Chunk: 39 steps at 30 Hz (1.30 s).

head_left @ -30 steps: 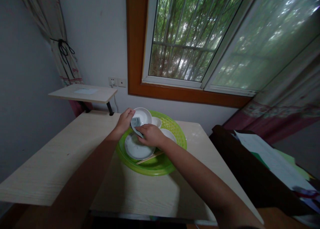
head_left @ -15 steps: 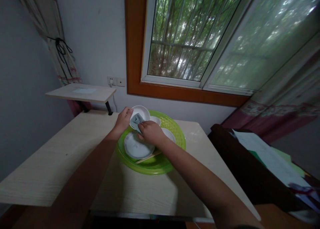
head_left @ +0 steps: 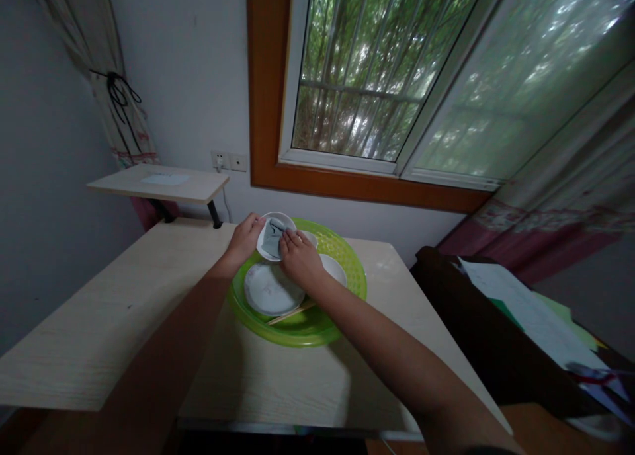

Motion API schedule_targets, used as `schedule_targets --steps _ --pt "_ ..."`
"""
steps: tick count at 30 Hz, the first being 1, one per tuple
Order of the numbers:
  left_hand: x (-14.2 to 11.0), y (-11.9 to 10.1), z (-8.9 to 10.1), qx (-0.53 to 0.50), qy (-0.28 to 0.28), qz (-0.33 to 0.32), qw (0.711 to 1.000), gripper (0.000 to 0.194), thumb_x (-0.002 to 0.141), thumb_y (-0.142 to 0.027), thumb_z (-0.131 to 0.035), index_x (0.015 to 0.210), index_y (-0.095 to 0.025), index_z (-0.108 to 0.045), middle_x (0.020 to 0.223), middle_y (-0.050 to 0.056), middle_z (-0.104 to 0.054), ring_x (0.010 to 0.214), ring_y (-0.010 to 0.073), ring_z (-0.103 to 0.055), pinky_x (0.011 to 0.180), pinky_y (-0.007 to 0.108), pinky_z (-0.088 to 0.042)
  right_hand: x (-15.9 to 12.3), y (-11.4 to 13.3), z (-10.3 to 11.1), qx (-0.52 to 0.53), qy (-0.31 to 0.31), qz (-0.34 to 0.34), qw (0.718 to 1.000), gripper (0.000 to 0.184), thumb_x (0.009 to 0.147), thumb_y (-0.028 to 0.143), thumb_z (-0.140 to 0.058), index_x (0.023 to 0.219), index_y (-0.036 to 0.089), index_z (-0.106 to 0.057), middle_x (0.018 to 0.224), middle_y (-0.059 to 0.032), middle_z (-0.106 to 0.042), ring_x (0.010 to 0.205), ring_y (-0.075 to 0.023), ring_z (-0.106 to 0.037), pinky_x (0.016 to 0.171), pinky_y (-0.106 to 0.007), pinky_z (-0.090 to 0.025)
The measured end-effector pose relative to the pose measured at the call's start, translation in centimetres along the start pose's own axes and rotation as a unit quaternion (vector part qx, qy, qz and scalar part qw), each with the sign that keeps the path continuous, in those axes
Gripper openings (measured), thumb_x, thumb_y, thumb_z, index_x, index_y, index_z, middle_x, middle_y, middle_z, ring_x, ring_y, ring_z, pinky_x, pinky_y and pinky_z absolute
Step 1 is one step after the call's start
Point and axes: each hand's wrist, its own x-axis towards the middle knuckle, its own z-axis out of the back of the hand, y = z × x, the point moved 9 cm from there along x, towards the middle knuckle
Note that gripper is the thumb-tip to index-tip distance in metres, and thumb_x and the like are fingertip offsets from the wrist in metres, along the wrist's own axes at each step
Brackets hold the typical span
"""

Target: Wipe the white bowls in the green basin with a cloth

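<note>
Head: round bowl [head_left: 289,221] faces wearer — left hand [head_left: 245,235] pinches rim [head_left: 258,248], right hand [head_left: 300,256] clasps cloth [head_left: 271,239].

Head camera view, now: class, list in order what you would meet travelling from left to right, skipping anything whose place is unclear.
Raised shelf, left hand, grey cloth, right hand, white papers on the far right.

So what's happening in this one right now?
The left hand holds a white bowl by its edge, above a green basket, while the right hand presses a grey cloth against its inside, apparently wiping it. In the basket are a white plate, two other white dishes and chopsticks.
</note>
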Motion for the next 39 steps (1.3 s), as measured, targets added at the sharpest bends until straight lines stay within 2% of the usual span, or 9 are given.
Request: schedule_targets --steps 4,8,12,16,20,24,28,33,39 --pt "0.0 0.0 -0.1 0.022 0.004 -0.003 1.000 0.028 0.097 -0.047 -0.047 0.088 -0.023 -0.058 0.088 0.004 -0.068 0.085 0.0232 -0.063 0.079 0.034 -0.047 0.1 0.9 -0.1 0.034 0.068 0.038 0.996 0.023 0.098 0.018 -0.059 0.110 0.006 -0.074 0.114 -0.0225 -0.077 0.109 -0.0302 -0.070 0.104 -0.042 -0.050" --pt "-0.1 -0.2 0.1 0.020 0.001 -0.012 1.000 0.029 0.098 -0.047 -0.044 0.088 -0.024 -0.057 0.091 0.005 -0.068 0.090 0.0236 -0.062 0.083 0.035 -0.047 -0.2 1.6 -0.1 0.075 0.109 0.083 0.988 0.021 0.100 0.017 -0.057 0.115 0.010 -0.071 0.108 -0.0180 -0.078 0.100 -0.0270 -0.072 0.094 -0.038 -0.052" --pt "-0.3 -0.4 -0.1 0.005 0.011 -0.032 0.999 0.030 0.099 -0.049 -0.043 0.087 -0.024 -0.056 0.089 0.004 -0.066 0.088 0.0226 -0.061 0.082 0.034 -0.046 -0.5 1.5 -0.4 0.134 0.100 0.094 0.981 0.042 0.099 0.024 -0.060 0.140 0.012 -0.059 0.118 -0.0165 -0.076 0.105 -0.0271 -0.072 0.091 -0.037 -0.054" --pt "-0.3 -0.3 -0.3 -0.016 0.022 -0.039 0.999 0.033 0.098 -0.053 -0.044 0.087 -0.024 -0.054 0.084 0.002 -0.062 0.083 0.0212 -0.058 0.078 0.033 -0.044 -0.7 1.8 -0.4 0.206 0.068 0.118 0.969 0.065 0.099 0.030 -0.061 0.157 0.008 -0.040 0.141 -0.0217 -0.066 0.124 -0.0284 -0.067 0.105 -0.039 -0.052" --pt "-0.2 0.0 -0.7 -0.040 0.036 -0.033 0.998 0.033 0.097 -0.054 -0.044 0.086 -0.024 -0.053 0.085 0.002 -0.061 0.084 0.0209 -0.057 0.077 0.032 -0.044 -0.8 2.6 0.2 0.220 0.034 0.135 0.965 0.081 0.100 0.046 -0.062 0.161 0.003 -0.030 0.157 -0.0288 -0.050 0.145 -0.0311 -0.052 0.118 -0.044 -0.044" --pt "-0.1 0.4 -1.5 -0.048 0.067 -0.032 0.996 0.036 0.098 -0.056 -0.044 0.086 -0.024 -0.055 0.088 0.002 -0.063 0.087 0.0209 -0.059 0.080 0.033 -0.046 -0.7 2.9 0.2 0.156 0.036 0.121 0.980 0.097 0.095 0.065 -0.062 0.159 -0.003 -0.034 0.161 -0.0321 -0.043 0.154 -0.0357 -0.040 0.127 -0.051 -0.032" --pt "0.0 0.7 -2.1 -0.041 0.089 -0.037 0.995 0.036 0.100 -0.055 -0.044 0.088 -0.023 -0.057 0.093 0.002 -0.067 0.091 0.0209 -0.061 0.085 0.033 -0.047 -0.7 2.8 0.0 0.095 0.055 0.101 0.989 0.100 0.093 0.070 -0.062 0.159 -0.001 -0.037 0.164 -0.0300 -0.040 0.157 -0.0385 -0.035 0.130 -0.055 -0.025" --pt "-0.1 0.4 -2.4 -0.050 0.102 -0.051 0.992 0.035 0.100 -0.054 -0.046 0.090 -0.023 -0.059 0.096 0.003 -0.068 0.094 0.0213 -0.062 0.088 0.033 -0.047 -0.5 2.0 -0.3 0.053 0.067 0.050 0.995 0.102 0.090 0.066 -0.068 0.159 -0.003 -0.037 0.166 -0.0314 -0.035 0.157 -0.0430 -0.032 0.128 -0.059 -0.026" --pt "-0.1 0.3 -1.7 -0.060 0.070 -0.040 0.995 0.036 0.098 -0.055 -0.048 0.092 -0.022 -0.059 0.093 0.004 -0.067 0.091 0.0215 -0.062 0.083 0.032 -0.047 0.1 1.4 0.4 0.024 0.059 -0.007 0.998 0.093 0.090 0.051 -0.073 0.152 -0.011 -0.042 0.158 -0.0376 -0.042 0.151 -0.0449 -0.042 0.125 -0.057 -0.030"
